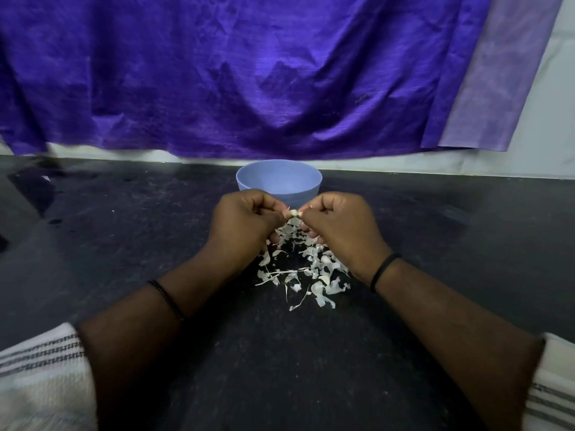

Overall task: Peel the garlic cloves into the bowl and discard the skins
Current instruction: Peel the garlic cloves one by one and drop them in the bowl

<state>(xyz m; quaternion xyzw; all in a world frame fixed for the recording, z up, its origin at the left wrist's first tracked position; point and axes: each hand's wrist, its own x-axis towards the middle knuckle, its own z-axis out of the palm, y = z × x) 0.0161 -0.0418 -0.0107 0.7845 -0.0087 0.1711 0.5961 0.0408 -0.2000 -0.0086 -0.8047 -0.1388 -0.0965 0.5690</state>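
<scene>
Purple cloth (249,73) hangs behind a dark tabletop (124,244) where a person's two hands meet just in front of a pale blue bowl (278,181). Both the left hand (245,220) and the right hand (339,225) have their fingers curled, each grip pinching one small garlic clove (293,213) held between them above the tabletop. Pale garlic skins (306,272) lie scattered beneath and near the wrists. Dark bands circle both wrists; striped white sleeves (40,374) show at the lower corners.
</scene>
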